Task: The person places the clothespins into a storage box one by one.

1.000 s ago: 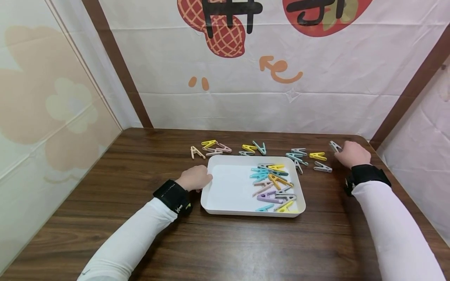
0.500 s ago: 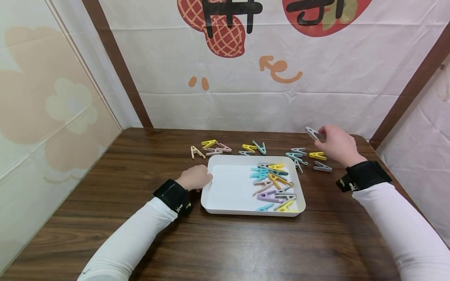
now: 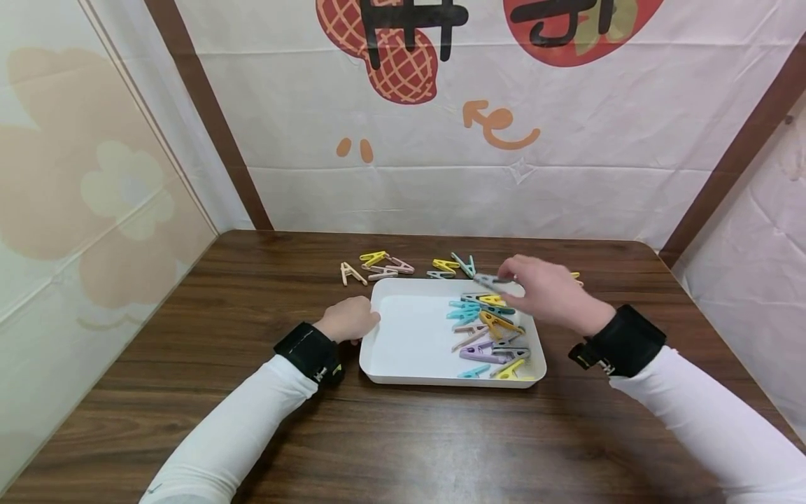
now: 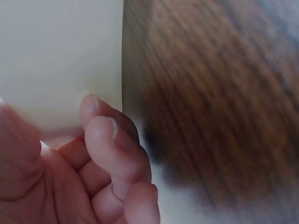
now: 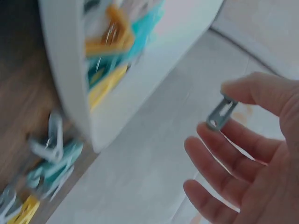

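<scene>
A white tray (image 3: 412, 336) lies on the wooden table, with several coloured clothespins (image 3: 494, 325) heaped in its right half. My left hand (image 3: 348, 318) grips the tray's left edge; in the left wrist view its curled fingers (image 4: 114, 144) lie against the tray wall (image 4: 60, 56). Over the tray's back right corner, my right hand (image 3: 554, 290) pinches a grey clothespin (image 5: 221, 112) between thumb and fingertips. The other fingers of that hand are spread. Part of the clothespins behind the tray's right side is hidden by the right hand in the head view.
Behind the tray lie loose clothespins: a yellow one (image 3: 374, 258), a cream one (image 3: 352, 274), a teal one (image 3: 464, 264) and several others. In the right wrist view, more clothespins (image 5: 56, 163) lie beside the tray. A white cloth wall (image 3: 403, 196) stands at the table's back edge.
My right hand has lifted the grey clothespin from the table's far right and carried it left to above the tray's back right corner. The left hand and tray have stayed in place.
</scene>
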Available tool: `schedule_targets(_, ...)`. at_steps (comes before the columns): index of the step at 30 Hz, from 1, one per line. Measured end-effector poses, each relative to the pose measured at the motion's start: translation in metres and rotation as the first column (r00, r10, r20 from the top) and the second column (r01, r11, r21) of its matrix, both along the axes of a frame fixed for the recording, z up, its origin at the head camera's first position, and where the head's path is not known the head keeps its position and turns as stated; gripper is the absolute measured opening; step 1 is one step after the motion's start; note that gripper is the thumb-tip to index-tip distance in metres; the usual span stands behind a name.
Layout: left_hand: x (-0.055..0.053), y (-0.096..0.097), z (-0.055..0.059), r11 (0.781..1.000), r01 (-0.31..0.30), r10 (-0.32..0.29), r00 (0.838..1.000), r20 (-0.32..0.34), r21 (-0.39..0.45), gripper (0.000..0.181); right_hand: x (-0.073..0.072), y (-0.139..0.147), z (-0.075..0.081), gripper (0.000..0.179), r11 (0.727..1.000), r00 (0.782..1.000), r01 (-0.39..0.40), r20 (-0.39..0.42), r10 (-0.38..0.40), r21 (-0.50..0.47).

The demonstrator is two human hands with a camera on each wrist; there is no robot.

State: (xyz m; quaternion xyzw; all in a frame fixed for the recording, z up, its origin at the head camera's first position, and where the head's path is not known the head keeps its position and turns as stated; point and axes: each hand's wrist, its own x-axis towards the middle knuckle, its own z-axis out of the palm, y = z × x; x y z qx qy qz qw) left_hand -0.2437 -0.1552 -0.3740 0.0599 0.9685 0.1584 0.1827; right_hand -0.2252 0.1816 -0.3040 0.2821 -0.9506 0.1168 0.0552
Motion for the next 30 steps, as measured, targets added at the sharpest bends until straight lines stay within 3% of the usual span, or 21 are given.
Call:
schedule_targets(4,0.001,0.000,0.001,1.000,0.001,-0.001,1.000,0.001,-0.001,0.029,0.011,-0.019,-0.010,0.026,0.983,0.984,-0.179,0.011,0.179,0.037)
schedule_targets(8,0.002,0.001,0.004,1.000,0.003,-0.003,1.000,0.000,0.001,0.029,0.020,-0.033,-0.020,0.021,0.941,0.941,-0.335,0.069,0.331,0.044)
schedule_targets(13,0.003,0.002,0.005,1.000,0.009,-0.009,1.000,-0.004,0.000,0.029,0.028,-0.046,-0.028,0.021,0.903,0.892,-0.429,0.171,0.418,0.033)
schedule_targets(17,0.003,0.002,0.005,1.000,0.004,-0.004,1.000,-0.009,-0.002,0.029,0.030,-0.054,-0.031,0.023,0.879,0.872,-0.472,0.181,0.454,0.068)
schedule_targets(23,0.005,0.002,0.005,1.000,-0.005,0.005,1.000,0.002,0.008,0.030,0.030,-0.067,-0.035,0.022,0.873,0.871,-0.471,0.221,0.438,0.126)
schedule_targets(30,0.004,0.001,0.004,1.000,-0.003,0.003,1.000,-0.006,0.017,0.030,0.030,-0.071,-0.038,0.020,0.889,0.904,-0.408,0.227,0.362,0.209)
